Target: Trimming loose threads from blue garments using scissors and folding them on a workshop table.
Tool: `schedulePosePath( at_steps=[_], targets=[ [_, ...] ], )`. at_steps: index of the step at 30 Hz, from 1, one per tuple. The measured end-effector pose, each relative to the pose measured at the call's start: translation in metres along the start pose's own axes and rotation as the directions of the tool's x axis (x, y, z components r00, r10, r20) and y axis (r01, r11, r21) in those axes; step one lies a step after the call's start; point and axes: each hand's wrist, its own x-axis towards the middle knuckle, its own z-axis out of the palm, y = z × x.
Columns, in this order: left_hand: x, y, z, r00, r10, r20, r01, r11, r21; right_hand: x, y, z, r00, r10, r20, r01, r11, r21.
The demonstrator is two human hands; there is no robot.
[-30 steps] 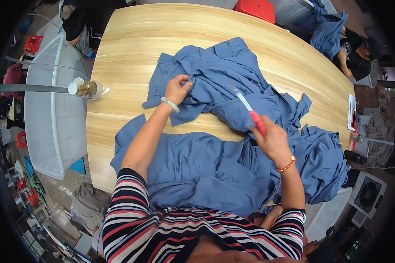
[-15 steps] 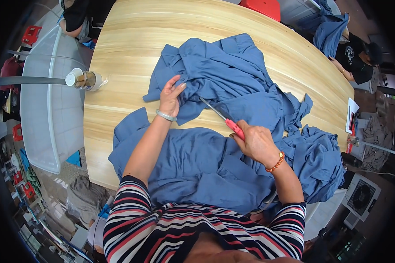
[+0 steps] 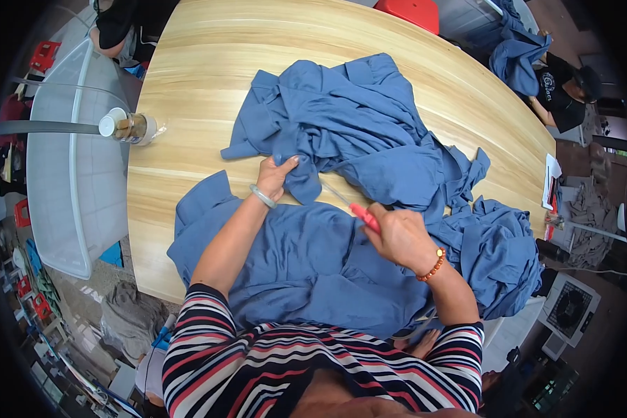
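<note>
Garment lay on table, near edge gripped by left hand, likely for steadiness; right hand gripped tool, pointing far left.

The person's two hands, one red-handled tool, one table (garments overlap uncountably).

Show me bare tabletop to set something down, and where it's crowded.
The table is bare beyond the far blue garment, between that garment and the clear jar, and between it and the white paper. The near side is crowded: near blue garment, left hand, right hand and red-handled tool.
</note>
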Motion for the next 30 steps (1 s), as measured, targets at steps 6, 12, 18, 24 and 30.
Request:
schedulePosePath(
  at_steps=[6, 12, 18, 24, 30],
  targets=[
    [-0.02, 0.003, -0.006, 0.987, -0.138, 0.083, 0.133, 0.99, 0.055, -0.004, -0.006, 0.003, 0.986, -0.015, 0.169, -0.007, 0.992, 0.127],
    [0.003, 0.052, 0.024, 0.887, 0.46, -0.032, -0.338, 0.696, 0.633, 0.0, 0.01, -0.005, 0.991, 0.049, -0.122, -0.017, 0.968, 0.251],
    [0.063, 0.057, 0.039, 0.984, 0.17, -0.047, -0.156, 0.964, 0.213, 0.027, 0.001, -0.027, 0.979, 0.189, -0.079, -0.179, 0.977, 0.12],
    [0.032, 0.028, 0.034, 0.84, 0.481, 0.252, -0.528, 0.615, 0.586, 0.027, 0.007, -0.036, 0.994, 0.107, -0.021, -0.105, 0.991, 0.087],
    [-0.014, 0.06, 0.023, 0.815, 0.52, 0.256, -0.58, 0.719, 0.383, 0.001, 0.005, -0.019, 0.991, 0.061, 0.118, -0.074, 0.991, 0.111]
  ],
)
